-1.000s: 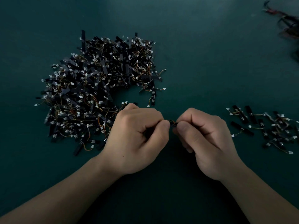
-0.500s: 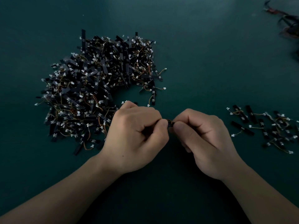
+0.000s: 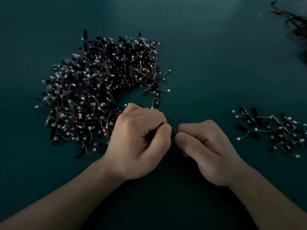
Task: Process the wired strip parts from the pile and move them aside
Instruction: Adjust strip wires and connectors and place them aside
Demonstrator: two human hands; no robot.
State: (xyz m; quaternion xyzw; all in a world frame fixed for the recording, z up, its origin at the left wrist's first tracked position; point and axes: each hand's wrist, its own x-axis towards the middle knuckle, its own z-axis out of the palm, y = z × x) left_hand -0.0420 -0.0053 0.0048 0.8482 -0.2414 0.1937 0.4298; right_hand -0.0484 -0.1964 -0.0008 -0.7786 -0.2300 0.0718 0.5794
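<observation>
A big pile of black strip parts point(image 3: 99, 90) with white connectors and orange wires lies at the left on the dark green table. My left hand point(image 3: 139, 140) and my right hand point(image 3: 206, 150) meet in front of it, both pinching one small wired strip part point(image 3: 173, 130) between thumbs and forefingers. Only a dark sliver of that part shows between the fingertips. A smaller group of strip parts point(image 3: 272, 130) lies spread out at the right.
A blurred bundle of dark cables with a red bit point(image 3: 294, 25) sits at the far right corner. A few loose strips point(image 3: 157, 97) stick out of the pile just beyond my left hand. The green table surface point(image 3: 207, 63) stretches between the two groups.
Both hands have shifted slightly left and closer together around the small part. The visible bit of the part between the fingertips has shrunk. The piles have not changed.
</observation>
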